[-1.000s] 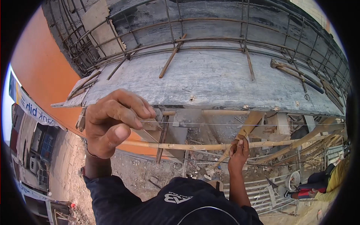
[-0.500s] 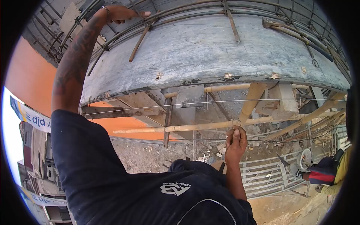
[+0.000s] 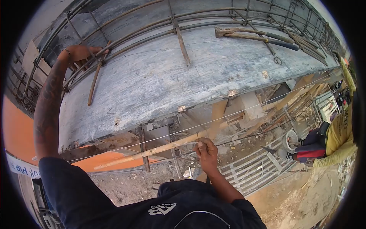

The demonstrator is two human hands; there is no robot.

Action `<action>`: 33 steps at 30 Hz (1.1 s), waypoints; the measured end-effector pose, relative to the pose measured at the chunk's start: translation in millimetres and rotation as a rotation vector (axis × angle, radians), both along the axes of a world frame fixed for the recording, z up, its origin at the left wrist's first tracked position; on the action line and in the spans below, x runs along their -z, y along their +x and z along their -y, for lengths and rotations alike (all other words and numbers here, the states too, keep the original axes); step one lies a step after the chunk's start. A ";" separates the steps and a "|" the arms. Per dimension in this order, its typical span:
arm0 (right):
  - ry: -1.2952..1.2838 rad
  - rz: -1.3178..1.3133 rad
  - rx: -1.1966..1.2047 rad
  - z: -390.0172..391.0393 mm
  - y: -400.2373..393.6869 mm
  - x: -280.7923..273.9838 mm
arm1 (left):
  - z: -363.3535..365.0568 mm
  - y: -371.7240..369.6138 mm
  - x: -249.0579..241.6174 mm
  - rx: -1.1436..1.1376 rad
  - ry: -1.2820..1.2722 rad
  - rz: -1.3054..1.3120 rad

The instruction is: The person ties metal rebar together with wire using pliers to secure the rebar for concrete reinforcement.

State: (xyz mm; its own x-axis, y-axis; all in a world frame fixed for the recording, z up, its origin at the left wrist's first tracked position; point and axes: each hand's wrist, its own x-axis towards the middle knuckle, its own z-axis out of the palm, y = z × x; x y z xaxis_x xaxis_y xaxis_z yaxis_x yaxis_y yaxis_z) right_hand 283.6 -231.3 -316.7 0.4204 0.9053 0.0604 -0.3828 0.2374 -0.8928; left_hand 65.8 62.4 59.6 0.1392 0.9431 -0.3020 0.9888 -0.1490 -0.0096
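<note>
At the upper left, my left hand [image 3: 82, 54] is on the rebar cage [image 3: 148, 27]. Its fingers are curled at the bars, with the index finger laid along one near a short cross rod [image 3: 97, 76]. My right hand [image 3: 207, 152] is raised in front of my torso, in a pinch. A thin bent wire [image 3: 198, 136] shows at its fingertips, small and hard to make out. Behind that hand runs a bamboo pole [image 3: 164, 147], apart from the fingers as far as I can tell. The grey formwork board [image 3: 152, 68] lies between my hands and carries the cage.
A bolt cutter [image 3: 259, 36] with dark grips lies on the board at right. A taut string [image 3: 152, 142] crosses below the board's edge. Lower right, a co-worker in a yellow top [image 3: 339, 133] is by a bucket [image 3: 291, 139] and a slatted metal frame [image 3: 251, 171].
The view has turned to the right and tilted, so the bolt cutter and co-worker show more fully. My left hand stays at the cage, and my right hand keeps its pinch.
</note>
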 end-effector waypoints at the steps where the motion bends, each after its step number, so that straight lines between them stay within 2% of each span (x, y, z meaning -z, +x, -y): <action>1: -0.012 0.008 0.048 1.5 2.1 3.2 | -13.1 -7.7 4.3 0.032 0.012 0.004; 4: -0.044 -0.009 0.032 8.5 3.0 9.2 | -17.7 -10.3 3.3 -0.018 0.017 -0.018; 6: -0.063 -0.018 0.021 12.2 8.7 9.7 | -51.4 -43.4 9.6 0.099 0.155 -0.124; 8: -0.071 -0.040 0.056 16.2 10.3 10.7 | -64.8 -60.5 9.2 0.161 0.130 -0.176; 10: -0.074 -0.014 0.057 15.3 16.2 11.6 | -88.9 -82.4 9.8 0.421 0.252 -0.300; 11: -0.093 -0.004 0.072 16.3 17.5 13.2 | -97.6 -82.2 11.4 0.447 0.248 -0.286; 13: -0.108 0.004 0.099 17.5 26.1 16.1 | -95.6 -76.9 12.3 0.211 0.214 -0.340; 14: -0.125 -0.007 0.090 18.9 23.3 18.1 | -88.8 -73.4 10.5 0.203 0.186 -0.355; 16: -0.201 0.043 0.100 25.5 28.6 5.5 | -55.7 -37.5 9.0 -0.028 0.183 -0.194; 17: -0.259 0.077 0.093 28.7 32.0 5.9 | -112.9 -87.4 14.5 0.032 0.195 -0.102; 18: -0.277 0.107 0.145 31.9 33.2 11.1 | -81.7 -73.2 20.6 0.063 0.353 -0.070; 21: -0.280 -0.069 0.196 46.6 41.9 38.3 | -59.7 -126.8 32.0 -0.033 0.296 -0.151; 23: -0.399 -0.085 0.312 54.3 44.0 40.8 | -42.5 -156.2 41.5 -0.090 0.254 -0.191; 24: -0.417 -0.088 0.278 58.2 47.0 44.0 | -34.2 -169.5 46.3 -0.116 0.234 -0.209; 29: -0.451 -0.067 0.455 77.7 58.7 59.8 | -2.6 -218.4 74.8 -0.200 0.118 -0.290; 33: -0.549 0.120 0.439 94.8 71.7 75.7 | 10.3 -247.1 97.4 -0.233 0.045 -0.320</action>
